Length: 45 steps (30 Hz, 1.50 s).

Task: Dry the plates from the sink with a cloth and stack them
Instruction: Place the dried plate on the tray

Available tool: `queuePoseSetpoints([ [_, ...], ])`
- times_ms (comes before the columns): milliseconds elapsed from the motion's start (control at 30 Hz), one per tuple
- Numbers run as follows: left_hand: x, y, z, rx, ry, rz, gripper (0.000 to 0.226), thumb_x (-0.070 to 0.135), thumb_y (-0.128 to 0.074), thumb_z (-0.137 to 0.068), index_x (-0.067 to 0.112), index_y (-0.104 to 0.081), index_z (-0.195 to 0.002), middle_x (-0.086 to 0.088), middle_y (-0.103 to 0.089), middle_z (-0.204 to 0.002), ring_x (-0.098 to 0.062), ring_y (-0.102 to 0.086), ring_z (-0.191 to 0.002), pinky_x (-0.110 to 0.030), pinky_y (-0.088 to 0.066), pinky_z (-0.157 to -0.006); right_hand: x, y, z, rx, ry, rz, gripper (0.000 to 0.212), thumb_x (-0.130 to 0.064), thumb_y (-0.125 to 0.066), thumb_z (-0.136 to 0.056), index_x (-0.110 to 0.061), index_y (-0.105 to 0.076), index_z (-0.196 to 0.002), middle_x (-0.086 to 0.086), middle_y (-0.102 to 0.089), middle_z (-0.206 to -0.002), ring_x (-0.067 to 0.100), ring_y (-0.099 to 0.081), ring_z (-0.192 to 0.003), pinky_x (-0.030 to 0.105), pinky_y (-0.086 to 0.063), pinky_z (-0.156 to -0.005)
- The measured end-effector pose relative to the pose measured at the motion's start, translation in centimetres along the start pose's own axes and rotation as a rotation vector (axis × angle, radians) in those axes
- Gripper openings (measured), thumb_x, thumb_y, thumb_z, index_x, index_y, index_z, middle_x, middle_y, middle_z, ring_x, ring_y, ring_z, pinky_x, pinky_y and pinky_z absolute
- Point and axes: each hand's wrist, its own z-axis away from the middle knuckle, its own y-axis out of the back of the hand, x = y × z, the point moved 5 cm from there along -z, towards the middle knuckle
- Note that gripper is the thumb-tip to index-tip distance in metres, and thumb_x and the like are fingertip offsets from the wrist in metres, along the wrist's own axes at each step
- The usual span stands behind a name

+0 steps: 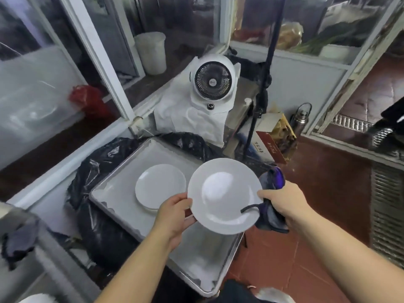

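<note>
Rectangular metal tray (122, 171) on black plastic sheeting (98, 215), bearing a small stack of round white plates (160, 184) near its far edge. Above the tray's right edge, a glossy white plate (223, 195), gripped by left hand (175, 213) and right hand (282, 202), the right also clutching a dark cloth (272, 215).

We see white round plate (225, 195) held in air, tilted, above tray's right edge. Dark grey-purple cloth (272, 200) bunched at its right rim. Left, small stack of white plates (159, 186) lies flat on tray (122, 178).
</note>
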Motion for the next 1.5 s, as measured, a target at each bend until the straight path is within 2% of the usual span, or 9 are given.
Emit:
queuePoseSetpoints([
  [167, 0.4, 3.5, -1.6, 0.148, 0.004, 0.055, 0.019, 0.007, -0.06, -0.102, 0.004, -0.069, -0.118, -0.014, -0.081, -0.097, -0.02, -0.079, -0.084, -0.029, -0.062, -0.067, -4.0, -5.8, -4.7, -0.138, 0.056, 0.126, 0.022, -0.014, -0.085, -0.076, -0.005, -0.07, -0.09, 0.012, -0.075, -0.082, 0.025, -0.063, -0.067, 0.034, -0.049, -0.059],
  [333, 0.0, 6.0, -3.2, 0.294, 0.022, 0.098, 0.023, 0.002, -0.058, -0.1, 0.006, -0.069, -0.121, -0.012, -0.081, -0.101, -0.024, -0.079, -0.093, -0.024, -0.061, -0.066, -6.7, -12.5, -9.7, -0.284, 0.129, 0.25, 0.023, -0.013, -0.087, -0.072, -0.003, -0.069, -0.083, 0.001, -0.069, -0.067, 0.018, -0.06, -0.059, 0.03, -0.048, -0.055],
  [500, -0.5, 7.5, -5.2, 0.496, 0.054, 0.153, 0.027, -0.006, -0.055, -0.096, 0.009, -0.073, -0.107, -0.01, -0.081, -0.095, -0.024, -0.08, -0.085, -0.027, -0.062, -0.065, -9.2, -19.3, -13.7, -0.442, 0.217, 0.417, 0.027, -0.019, -0.088, -0.065, -0.005, -0.069, -0.078, -0.002, -0.066, -0.061, 0.021, -0.062, -0.06, 0.031, -0.049, -0.056],
  [767, -2.1, 10.9, -8.9, 0.769, 0.098, 0.048, 0.03, -0.005, -0.059, -0.09, 0.015, -0.081, -0.091, -0.003, -0.081, -0.089, -0.018, -0.079, -0.08, -0.027, -0.063, -0.066, -11.0, -28.1, -16.5, -0.63, 0.287, 0.567, 0.025, -0.019, -0.085, -0.071, -0.01, -0.07, -0.089, 0.013, -0.073, -0.086, 0.033, -0.071, -0.083, 0.048, -0.062, -0.081],
  [933, -2.3, 13.4, -10.8, 0.901, 0.163, -0.171, 0.02, 0.004, -0.06, -0.087, 0.008, -0.08, -0.085, -0.013, -0.079, -0.088, -0.035, -0.075, -0.086, -0.047, -0.064, -0.084, -10.9, -31.9, -16.7, -0.652, 0.348, 0.638, 0.021, -0.017, -0.081, -0.078, -0.017, -0.062, -0.086, 0.006, -0.067, -0.085, 0.023, -0.063, -0.075, 0.037, -0.053, -0.068],
  [1033, -2.1, 14.0, -11.9, 0.915, 0.156, -0.268, 0.02, 0.006, -0.06, -0.086, 0.018, -0.073, -0.078, -0.016, -0.073, -0.08, -0.026, -0.063, -0.072, -0.033, -0.051, -0.068, -10.5, -33.1, -17.0, -0.629, 0.35, 0.692, 0.019, -0.018, -0.078, -0.077, -0.015, -0.063, -0.089, 0.007, -0.066, -0.084, 0.024, -0.062, -0.074, 0.037, -0.054, -0.068],
  [1100, -2.0, 14.3, -12.5, 0.918, 0.167, -0.322, 0.018, 0.006, -0.058, -0.088, 0.011, -0.073, -0.08, -0.018, -0.07, -0.078, -0.024, -0.058, -0.067, -0.031, -0.045, -0.062, -10.3, -33.6, -17.2, -0.621, 0.343, 0.713, 0.019, -0.018, -0.076, -0.077, -0.015, -0.064, -0.091, 0.007, -0.067, -0.085, 0.029, -0.065, -0.077, 0.041, -0.059, -0.074],
  [1400, -2.4, 15.5, -14.3, 0.926, 0.181, -0.458, 0.022, 0.007, -0.052, -0.091, 0.002, -0.073, -0.085, -0.018, -0.071, -0.077, -0.02, -0.049, -0.059, -0.031, -0.038, -0.055, -9.6, -35.3, -17.4, -0.605, 0.366, 0.765, 0.016, -0.018, -0.072, -0.078, -0.021, -0.058, -0.084, 0.006, -0.066, -0.085, 0.03, -0.062, -0.075, 0.033, -0.046, -0.063],
  [1500, -2.2, 15.5, -14.3, 0.961, 0.171, -0.482, 0.029, 0.006, -0.052, -0.089, 0.012, -0.059, -0.062, -0.003, -0.052, -0.057, -0.018, -0.041, -0.056, -0.028, -0.03, -0.052, -9.6, -35.5, -17.5, -0.601, 0.395, 0.782, 0.018, -0.019, -0.073, -0.079, -0.019, -0.06, -0.091, 0.001, -0.062, -0.081, 0.019, -0.056, -0.067, 0.028, -0.037, -0.053],
])
